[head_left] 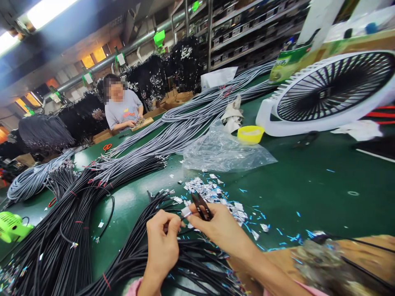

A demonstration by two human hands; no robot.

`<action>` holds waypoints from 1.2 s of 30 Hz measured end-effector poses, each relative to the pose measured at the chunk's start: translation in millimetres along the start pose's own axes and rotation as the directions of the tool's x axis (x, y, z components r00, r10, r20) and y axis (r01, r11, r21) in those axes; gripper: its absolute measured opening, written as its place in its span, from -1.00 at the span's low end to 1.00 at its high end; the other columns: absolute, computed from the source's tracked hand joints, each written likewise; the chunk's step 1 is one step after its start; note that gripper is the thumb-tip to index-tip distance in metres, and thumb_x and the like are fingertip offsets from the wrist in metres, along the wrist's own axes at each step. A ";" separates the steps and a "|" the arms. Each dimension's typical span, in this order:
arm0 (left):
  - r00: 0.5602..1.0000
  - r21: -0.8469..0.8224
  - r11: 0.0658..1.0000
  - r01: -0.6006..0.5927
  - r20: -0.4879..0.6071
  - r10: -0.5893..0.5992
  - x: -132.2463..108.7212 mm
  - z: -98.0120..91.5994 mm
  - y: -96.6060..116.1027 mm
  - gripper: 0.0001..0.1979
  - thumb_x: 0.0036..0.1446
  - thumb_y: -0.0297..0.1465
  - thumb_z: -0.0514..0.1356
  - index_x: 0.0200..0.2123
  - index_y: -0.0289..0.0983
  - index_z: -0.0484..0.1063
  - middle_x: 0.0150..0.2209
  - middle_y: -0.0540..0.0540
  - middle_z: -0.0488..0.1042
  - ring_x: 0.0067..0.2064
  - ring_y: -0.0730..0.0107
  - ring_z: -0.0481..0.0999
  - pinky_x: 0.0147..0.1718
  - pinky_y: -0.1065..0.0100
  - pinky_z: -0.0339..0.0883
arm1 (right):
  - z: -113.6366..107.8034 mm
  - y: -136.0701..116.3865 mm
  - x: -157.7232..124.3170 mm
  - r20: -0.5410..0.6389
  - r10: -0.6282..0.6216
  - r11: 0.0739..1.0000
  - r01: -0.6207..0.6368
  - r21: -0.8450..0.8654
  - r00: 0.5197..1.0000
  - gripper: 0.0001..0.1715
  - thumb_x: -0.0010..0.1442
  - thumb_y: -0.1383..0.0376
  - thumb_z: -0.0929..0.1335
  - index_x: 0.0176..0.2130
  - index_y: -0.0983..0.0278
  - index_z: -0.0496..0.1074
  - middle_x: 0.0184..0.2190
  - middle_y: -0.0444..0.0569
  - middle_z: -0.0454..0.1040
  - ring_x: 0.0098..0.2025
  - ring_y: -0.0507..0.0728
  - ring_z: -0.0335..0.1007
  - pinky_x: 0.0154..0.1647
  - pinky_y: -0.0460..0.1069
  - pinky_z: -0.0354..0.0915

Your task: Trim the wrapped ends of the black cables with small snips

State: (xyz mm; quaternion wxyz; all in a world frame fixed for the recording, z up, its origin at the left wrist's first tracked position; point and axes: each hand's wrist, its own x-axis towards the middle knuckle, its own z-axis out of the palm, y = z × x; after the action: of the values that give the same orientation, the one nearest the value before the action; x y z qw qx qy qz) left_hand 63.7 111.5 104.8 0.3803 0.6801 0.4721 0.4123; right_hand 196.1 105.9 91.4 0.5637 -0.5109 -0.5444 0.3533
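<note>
My left hand (162,240) is closed, thumb against the fingers, around the end of a black cable. Most of that cable is hidden by the fingers. Black snips (202,206) rest in my right hand (220,226), their blades pointing up and away from the cable. Thumb and forefinger of the same hand pinch a small piece of silver foil (186,211) at the cable's end. Below both hands lies a bundle of black cables (135,250). Just beyond them is a pile of foil scraps (206,189) with blue bits of wire sleeve.
Grey cable bundles (185,127) stretch across the green table (311,176). A clear plastic bag (222,150), a yellow dish (250,134) and a white fan (330,94) stand to the right. A co-worker (123,105) sits across the table. More black cables (68,230) lie left.
</note>
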 end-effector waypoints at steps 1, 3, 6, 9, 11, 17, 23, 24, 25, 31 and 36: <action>0.994 -0.073 0.994 0.077 0.086 -0.070 1.6 -2.6 0.9 -0.54 0.07 -0.05 0.09 -0.65 -0.29 0.33 -0.66 0.03 0.21 -0.59 0.48 0.16 -0.59 0.45 0.02 | -0.2 -0.6 0.2 0.009 -0.041 0.999 0.041 -0.012 0.999 -0.80 -0.04 0.35 0.25 -0.64 0.28 0.34 -0.76 -0.24 0.19 -0.71 -0.02 0.07 -0.70 -0.12 0.05; 0.951 -0.152 0.966 0.211 0.260 -0.167 4.4 -7.8 1.3 -0.42 -0.05 0.12 0.08 -0.72 -0.28 0.26 -0.74 0.12 0.03 -0.67 0.56 -0.01 -0.66 0.46 -0.12 | -1.7 -2.0 0.2 0.031 -0.158 0.987 0.159 -0.033 0.987 -0.77 -0.02 0.38 0.24 -0.61 0.27 0.40 -0.72 -0.17 0.30 -0.66 0.02 0.20 -0.65 -0.10 0.13; 0.913 -0.143 0.949 0.280 0.346 -0.217 7.8 -12.6 -2.5 -0.38 -0.14 0.18 0.10 -0.77 -0.27 0.20 -0.79 0.18 -0.10 -0.71 0.63 -0.15 -0.70 0.46 -0.25 | -8.3 -1.2 -1.5 0.041 -0.537 0.834 0.537 -0.126 0.843 -0.72 0.02 0.44 0.23 -0.51 0.23 0.49 -0.65 -0.11 0.42 -0.61 0.04 0.32 -0.61 -0.10 0.20; 0.936 -0.146 0.948 0.284 0.256 -0.241 10.5 -11.4 -7.8 -0.40 -0.10 0.14 0.12 -0.73 -0.29 0.23 -0.76 0.17 -0.07 -0.70 0.64 -0.15 -0.69 0.46 -0.27 | -16.0 4.0 -3.5 -0.078 -0.733 0.666 0.690 -0.285 0.675 -0.68 0.07 0.52 0.24 -0.35 0.20 0.49 -0.57 -0.09 0.48 -0.56 0.05 0.38 -0.56 -0.11 0.24; 0.953 -0.165 0.947 0.276 0.179 -0.246 11.8 -9.3 -9.1 -0.42 -0.07 0.13 0.10 -0.65 -0.32 0.30 -0.73 0.17 -0.04 -0.68 0.63 -0.14 -0.69 0.47 -0.26 | -18.0 6.7 -2.6 -0.233 -0.685 0.713 0.571 -0.406 0.690 -0.67 0.08 0.57 0.25 -0.31 0.20 0.46 -0.52 -0.08 0.47 -0.52 0.05 0.38 -0.52 -0.10 0.26; 0.983 -0.209 0.962 0.177 0.075 -0.165 10.1 -9.3 -0.6 -0.50 -0.10 0.01 0.20 -0.56 -0.39 0.45 -0.69 0.09 0.14 -0.64 0.58 0.07 -0.64 0.48 -0.06 | -7.8 -1.0 6.4 -0.078 -0.449 0.869 0.414 -0.271 0.890 -0.66 0.22 0.28 0.24 -0.56 0.24 0.39 -0.60 -0.09 0.36 -0.59 0.05 0.29 -0.62 -0.10 0.23; 0.986 -0.167 0.974 0.156 0.082 -0.144 6.0 -10.9 0.7 -0.59 -0.08 -0.10 0.24 -0.60 -0.38 0.51 -0.67 0.03 0.23 -0.63 0.56 0.11 -0.64 0.48 -0.01 | -3.3 -1.7 2.5 -0.004 -0.388 0.905 0.380 -0.190 0.922 -0.55 0.26 0.13 0.22 -0.54 0.28 0.42 -0.64 -0.12 0.29 -0.61 0.04 0.22 -0.64 -0.09 0.16; 0.985 -0.157 0.974 0.161 0.086 -0.149 5.5 -11.0 0.1 -0.60 -0.07 -0.11 0.23 -0.60 -0.38 0.51 -0.66 0.02 0.25 -0.62 0.56 0.10 -0.64 0.48 -0.02 | -3.8 -1.0 1.6 0.002 -0.372 0.916 0.368 -0.160 0.928 -0.57 0.25 0.14 0.23 -0.53 0.28 0.43 -0.62 -0.11 0.29 -0.60 0.05 0.22 -0.61 -0.08 0.16; 0.984 -0.148 0.975 0.164 0.097 -0.151 5.1 -11.2 -0.4 -0.60 -0.06 -0.12 0.23 -0.61 -0.38 0.51 -0.66 0.01 0.25 -0.62 0.57 0.09 -0.64 0.49 -0.03 | -4.3 -0.7 1.1 0.011 -0.349 0.930 0.347 -0.122 0.937 -0.60 0.23 0.14 0.25 -0.52 0.28 0.44 -0.61 -0.11 0.29 -0.58 0.05 0.21 -0.59 -0.07 0.15; 0.994 -0.153 0.987 0.056 0.097 -0.042 2.8 -11.6 0.8 -0.69 -0.03 -0.23 0.23 -0.61 -0.35 0.50 -0.64 0.02 0.26 -0.62 0.55 0.15 -0.63 0.49 0.02 | -3.8 -5.1 0.8 0.179 0.089 0.959 -0.133 0.250 0.980 -0.63 -0.03 0.03 0.39 -0.56 0.26 0.34 -0.67 -0.22 0.15 -0.62 -0.01 0.02 -0.62 -0.09 0.03; 0.980 0.027 0.981 -0.190 -0.054 0.191 -0.7 -10.3 3.9 -0.88 -0.03 -0.48 0.22 -0.59 -0.33 0.46 -0.58 0.00 0.34 -0.53 0.48 0.28 -0.57 0.50 0.10 | -0.8 -3.8 0.5 0.282 0.227 0.899 -0.312 0.308 0.932 -0.56 0.01 -0.05 0.34 -0.51 0.24 0.22 -0.71 -0.38 -0.12 -0.70 -0.10 -0.36 -0.73 -0.15 -0.23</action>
State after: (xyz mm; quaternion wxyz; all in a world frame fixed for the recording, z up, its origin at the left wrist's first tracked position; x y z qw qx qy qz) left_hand 55.3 111.1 112.1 0.3180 0.7145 0.4198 0.4606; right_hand 196.3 105.3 95.3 0.5204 -0.4277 -0.4610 0.5778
